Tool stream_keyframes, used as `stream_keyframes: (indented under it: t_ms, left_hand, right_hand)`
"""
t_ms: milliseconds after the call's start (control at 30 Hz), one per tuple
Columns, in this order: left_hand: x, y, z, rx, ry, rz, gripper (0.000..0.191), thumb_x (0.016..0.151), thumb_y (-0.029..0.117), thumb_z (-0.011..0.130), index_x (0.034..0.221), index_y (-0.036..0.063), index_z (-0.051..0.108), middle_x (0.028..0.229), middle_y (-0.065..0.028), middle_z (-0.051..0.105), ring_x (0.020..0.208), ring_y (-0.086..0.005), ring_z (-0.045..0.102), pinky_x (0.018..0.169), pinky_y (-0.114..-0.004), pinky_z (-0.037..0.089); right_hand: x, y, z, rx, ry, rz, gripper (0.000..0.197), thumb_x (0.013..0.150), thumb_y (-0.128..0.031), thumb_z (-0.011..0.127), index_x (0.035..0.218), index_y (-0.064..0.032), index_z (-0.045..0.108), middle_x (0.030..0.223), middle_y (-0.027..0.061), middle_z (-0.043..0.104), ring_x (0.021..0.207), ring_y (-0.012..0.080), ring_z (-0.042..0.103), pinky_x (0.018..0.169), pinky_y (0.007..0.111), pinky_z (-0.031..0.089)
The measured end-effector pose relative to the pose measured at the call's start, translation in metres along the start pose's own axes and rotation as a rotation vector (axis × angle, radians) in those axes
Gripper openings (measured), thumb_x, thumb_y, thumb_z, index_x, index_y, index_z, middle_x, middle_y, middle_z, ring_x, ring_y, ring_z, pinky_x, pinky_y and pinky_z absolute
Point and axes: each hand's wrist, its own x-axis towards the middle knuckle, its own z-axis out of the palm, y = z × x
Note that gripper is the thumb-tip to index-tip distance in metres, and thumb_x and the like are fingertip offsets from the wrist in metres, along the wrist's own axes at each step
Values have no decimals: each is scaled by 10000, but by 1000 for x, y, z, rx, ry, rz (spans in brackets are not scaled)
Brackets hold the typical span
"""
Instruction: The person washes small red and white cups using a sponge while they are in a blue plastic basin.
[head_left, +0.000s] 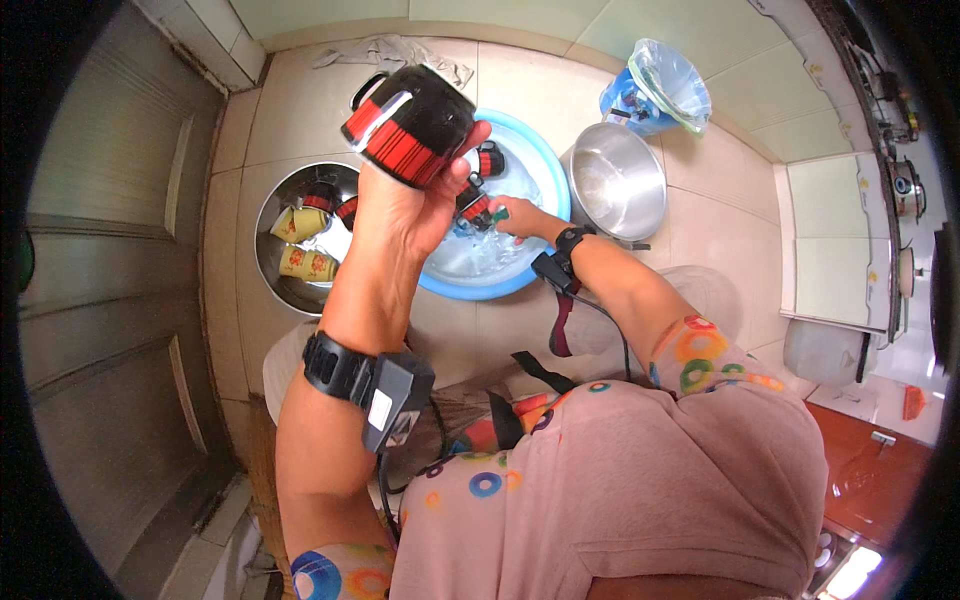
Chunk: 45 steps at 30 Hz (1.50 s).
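Note:
My left hand (420, 214) grips a glossy black mug (409, 124) with a red striped band, tilted and raised close to the camera. Below it, a light blue plastic basin (562, 176) of water stands on the floor. My right hand (523, 217) is low inside the basin, fingers closed around a small green item (500, 215), mostly hidden, that looks like a scrubbing pad. Just left of those fingers is a black-and-red mug (472, 204) in the water; whether they touch it, I cannot tell. Another such mug (491, 159) lies near the basin's far side.
A steel bowl (264, 247) at left holds yellow cups (306, 262) and black-and-red mugs (320, 196). An aluminium pot (619, 180) stands right of the basin, before a lined blue bin (637, 97). A grey cloth (397, 52) lies behind. A wooden door (112, 300) flanks the left.

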Motion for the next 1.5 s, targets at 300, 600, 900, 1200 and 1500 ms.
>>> stream_keyframes:
  t_ms: [300,600,900,1200,1500]
  left_hand:
    - [7,-4,8,21,67,57,197,891,152,439,1054,58,496,893,-132,607,789,-285,638,436,-207,511]
    - [7,-3,0,39,48,106,183,894,154,449,1053,85,507,913,-110,608,815,-275,632,457,-205,511]
    - [5,-4,1,86,25,105,168,898,162,455,1043,100,512,907,-92,611,805,-264,634,461,-195,505]
    - [4,-5,3,133,44,124,178,904,166,438,1017,67,534,904,-96,607,820,-255,632,460,-183,507]
    - [4,-6,5,193,43,95,165,885,146,470,1041,112,510,905,-73,615,802,-243,636,472,-187,480]
  right_hand:
    - [-18,-65,-57,238,-11,26,197,807,-65,546,985,-103,621,614,19,508,492,101,465,412,245,390]
    - [-21,-103,-66,-393,384,-251,311,862,-315,511,915,-24,609,675,151,594,621,252,588,573,365,462]
    - [-14,-108,-74,-506,633,-379,395,895,-316,410,713,-10,581,689,190,597,693,366,578,658,427,450]
    - [-31,-135,-82,138,376,0,306,912,-332,435,907,-54,561,741,85,594,641,205,580,560,325,468]
    - [-59,-157,-80,376,208,-106,308,877,-195,506,1138,-30,499,999,90,577,834,157,554,718,271,456]
